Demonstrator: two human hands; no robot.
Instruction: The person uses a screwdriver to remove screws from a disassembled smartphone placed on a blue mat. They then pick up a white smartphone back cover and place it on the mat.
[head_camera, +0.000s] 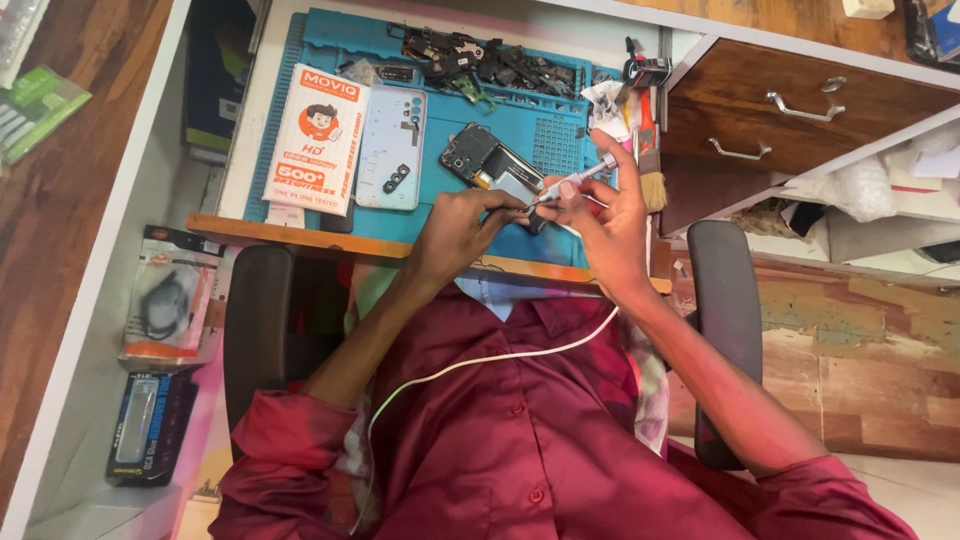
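Observation:
An opened smartphone (483, 158) lies on a blue repair mat (540, 130), its inner parts showing. My left hand (458, 222) pinches something very small at the phone's near edge; what it is cannot be made out. My right hand (608, 222) grips a slim grey screwdriver (578, 179), its tip pointing left toward my left fingers. A pale phone back cover (391, 148) rests on the mat to the left. Both hands meet over the mat's front edge.
A white and orange printed packet (318, 135) lies at the mat's left. Loose phone parts (470, 58) pile at the back, a brush (651, 170) at the right. Wooden drawers (790, 110) stand right. A white cable (480, 362) crosses my maroon shirt. Packaged items (160, 310) lie left.

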